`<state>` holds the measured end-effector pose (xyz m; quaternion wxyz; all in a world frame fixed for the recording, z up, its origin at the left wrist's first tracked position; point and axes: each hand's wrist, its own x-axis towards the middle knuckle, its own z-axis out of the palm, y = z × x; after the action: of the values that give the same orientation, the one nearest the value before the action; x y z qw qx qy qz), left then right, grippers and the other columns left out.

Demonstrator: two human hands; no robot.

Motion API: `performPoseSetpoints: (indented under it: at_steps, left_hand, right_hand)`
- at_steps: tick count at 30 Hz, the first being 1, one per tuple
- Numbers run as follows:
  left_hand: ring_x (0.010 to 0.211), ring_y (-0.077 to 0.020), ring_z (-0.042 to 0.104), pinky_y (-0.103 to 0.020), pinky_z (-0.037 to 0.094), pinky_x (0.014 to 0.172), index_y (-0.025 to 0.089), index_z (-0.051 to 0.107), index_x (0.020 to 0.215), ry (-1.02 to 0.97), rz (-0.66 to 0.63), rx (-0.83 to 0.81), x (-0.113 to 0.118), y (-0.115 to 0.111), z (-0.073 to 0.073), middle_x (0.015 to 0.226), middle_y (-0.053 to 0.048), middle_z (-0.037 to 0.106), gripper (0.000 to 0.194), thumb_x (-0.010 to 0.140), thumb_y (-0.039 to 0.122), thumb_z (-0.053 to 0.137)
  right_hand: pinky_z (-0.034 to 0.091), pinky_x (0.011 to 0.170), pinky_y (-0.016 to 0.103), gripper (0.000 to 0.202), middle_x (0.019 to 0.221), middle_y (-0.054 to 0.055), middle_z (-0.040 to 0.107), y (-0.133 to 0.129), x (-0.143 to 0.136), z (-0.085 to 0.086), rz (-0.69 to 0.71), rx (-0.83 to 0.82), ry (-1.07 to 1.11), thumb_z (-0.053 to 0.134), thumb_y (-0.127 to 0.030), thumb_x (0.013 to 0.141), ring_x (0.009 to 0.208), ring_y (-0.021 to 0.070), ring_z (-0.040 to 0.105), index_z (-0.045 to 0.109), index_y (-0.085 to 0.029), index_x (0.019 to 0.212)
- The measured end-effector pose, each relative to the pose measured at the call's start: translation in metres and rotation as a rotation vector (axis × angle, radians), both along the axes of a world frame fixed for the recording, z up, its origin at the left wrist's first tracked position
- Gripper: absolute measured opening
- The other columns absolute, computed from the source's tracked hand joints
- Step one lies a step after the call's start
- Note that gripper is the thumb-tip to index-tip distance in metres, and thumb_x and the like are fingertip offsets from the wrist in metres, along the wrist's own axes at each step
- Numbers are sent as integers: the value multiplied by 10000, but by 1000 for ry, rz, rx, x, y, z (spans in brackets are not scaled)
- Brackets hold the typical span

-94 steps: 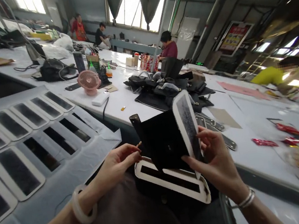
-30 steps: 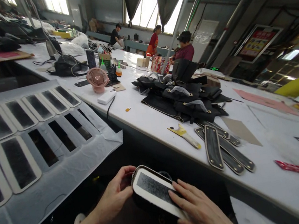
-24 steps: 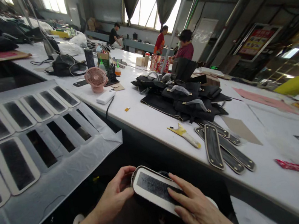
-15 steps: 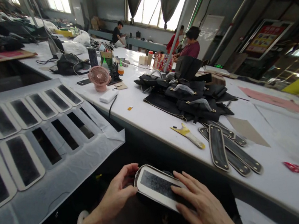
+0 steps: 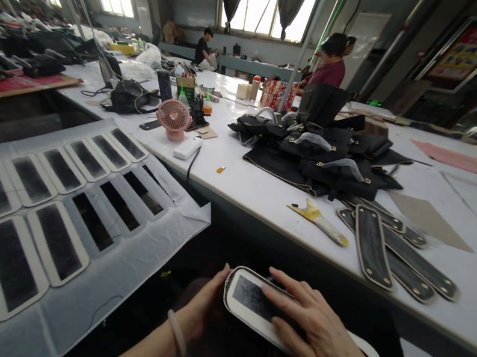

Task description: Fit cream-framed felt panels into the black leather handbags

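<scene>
A long rounded panel, dark in the middle with a white border, lies on a dark piece with a raised rim, low in front of me. My left hand is at the panel's far left end, holding the rim; one finger stretches along the edge and the thumb is hidden. Across the panel's top lies my right hand, its fingers spread and flat, covering the middle. The near end of the white border shows below that hand. Dark material beneath is too dim to make out.
At left, a pale sheet carries rows of similar white-bordered panels. On the white table are a yellow-handled tool, dark studded strips, a pile of black bags and a pink fan. Other people are farther back.
My left hand has shifted from pinching the panel's corner to lying along its end, thumb out of sight. My right hand has slid farther over the panel. The view has turned left.
</scene>
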<state>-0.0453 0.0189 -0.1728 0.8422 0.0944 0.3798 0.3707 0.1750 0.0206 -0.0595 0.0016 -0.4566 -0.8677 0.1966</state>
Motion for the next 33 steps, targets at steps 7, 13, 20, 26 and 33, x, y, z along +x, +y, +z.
performPoseSetpoints:
  at_steps: [7, 13, 20, 26, 33]
  left_hand:
    - [798, -264, 660, -325, 488, 750, 105, 717, 965, -47, -2, -104, 11, -1, 4, 836, -119, 733, 741, 706, 780, 554]
    - [830, -288, 667, -360, 497, 793, 119, 720, 951, -51, 30, -171, 9, -4, 5, 835, -118, 735, 716, 698, 772, 570]
    - [771, -267, 669, -342, 497, 774, 106, 718, 906, -206, 5, -149, 11, -4, 11, 756, -106, 726, 682, 727, 746, 566]
    - [775, -275, 671, -351, 492, 783, 115, 712, 915, -250, 20, -177, 13, -3, 12, 755, -97, 726, 677, 733, 748, 555]
    - [884, -255, 666, -318, 485, 813, 128, 699, 1026, -118, 107, -173, 11, -6, 8, 882, -81, 741, 602, 768, 663, 601]
  right_hand:
    - [334, 1097, 553, 462, 1552, -57, 171, 17, -17, -8, 198, 95, -76, 475, -373, 952, 1421, 317, 157, 425, -373, 1412]
    - [328, 1069, 633, 473, 1546, -56, 169, 20, -17, -15, 240, 239, -127, 481, -370, 951, 1417, 353, 134, 407, -388, 1418]
    - [279, 1082, 663, 491, 1547, -70, 130, 21, -25, -3, 372, 182, -146, 454, -315, 951, 1417, 390, 60, 400, -287, 1438]
    - [153, 1106, 686, 507, 1517, -106, 232, 23, -28, -2, 341, 83, -97, 441, -329, 967, 1425, 366, 35, 337, -317, 1463]
    - [-33, 1123, 637, 485, 1497, -148, 284, 15, -25, -6, 179, 69, -24, 456, -321, 966, 1434, 317, 24, 357, -390, 1436]
